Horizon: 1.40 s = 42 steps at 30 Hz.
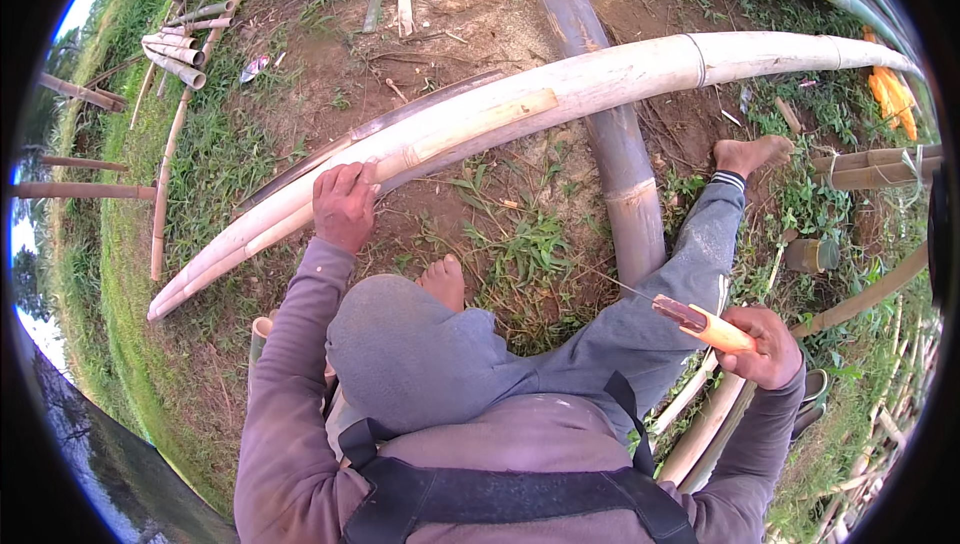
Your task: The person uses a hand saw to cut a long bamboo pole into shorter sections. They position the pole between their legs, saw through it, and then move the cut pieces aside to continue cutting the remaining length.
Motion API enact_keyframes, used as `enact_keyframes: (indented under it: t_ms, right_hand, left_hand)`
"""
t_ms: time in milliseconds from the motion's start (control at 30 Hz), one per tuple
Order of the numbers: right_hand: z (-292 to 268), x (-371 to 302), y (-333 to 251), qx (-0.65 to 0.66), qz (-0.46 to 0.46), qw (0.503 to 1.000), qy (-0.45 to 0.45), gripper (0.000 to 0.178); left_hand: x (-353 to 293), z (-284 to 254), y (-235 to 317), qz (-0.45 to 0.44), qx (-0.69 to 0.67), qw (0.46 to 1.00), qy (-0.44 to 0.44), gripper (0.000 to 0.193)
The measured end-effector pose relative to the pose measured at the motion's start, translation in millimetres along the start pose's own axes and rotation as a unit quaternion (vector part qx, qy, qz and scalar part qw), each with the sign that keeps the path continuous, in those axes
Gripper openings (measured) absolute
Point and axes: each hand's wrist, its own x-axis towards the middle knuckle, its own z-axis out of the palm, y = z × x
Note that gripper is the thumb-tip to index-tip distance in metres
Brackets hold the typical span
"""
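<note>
A long, pale bamboo pole (560,94) crosses in front of me, bent by the wide lens, with a strip of its surface looking cut near the middle. My left hand (345,206) is closed over its near-left part, fingers curled on the top. My right hand (764,346) is off to the right beside my leg, closed round a tool with an orange handle (728,332). The tool has a dark reddish-brown front part, and a thin line, perhaps a blade seen edge-on, points from it toward the left. Its exact kind is not plain.
Under the pole runs a thick grey bamboo log (630,179) crosswise. Bamboo rails (168,179) stand at left, with cut bamboo pieces (178,56) by them. An orange cloth or bag (892,102) lies far right. My bare foot (750,156) rests beside the log on weedy ground.
</note>
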Motion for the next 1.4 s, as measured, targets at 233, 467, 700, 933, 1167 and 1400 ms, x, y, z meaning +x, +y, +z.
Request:
enact_keyframes:
  t_ms: [233,467,700,933,1167,1400]
  right_hand:
    - [80,-8,37,0.140,-0.162,0.928,0.305,0.068]
    - [137,117,50,0.003,-0.233,0.871,0.432,0.035]
    - [157,147,67,0.063,-0.249,0.857,0.447,0.036]
    - [152,139,58,-0.003,-0.249,0.856,0.452,0.028]
    - [150,159,49,0.031,-0.212,0.867,0.451,0.021]
    - [150,154,50,0.011,-0.245,0.855,0.457,0.019]
  left_hand:
    - [10,-4,-1,0.000,-0.008,1.000,-0.025,0.050]
    - [9,-7,6,-0.024,0.015,0.998,-0.049,0.051]
    - [9,-6,4,-0.021,0.000,0.998,-0.056,0.051]
    - [8,-9,2,-0.010,0.013,0.999,-0.047,0.052]
    - [12,-7,-4,0.033,0.013,0.998,-0.054,0.053]
    - [15,-6,-15,0.042,0.033,0.996,-0.074,0.055]
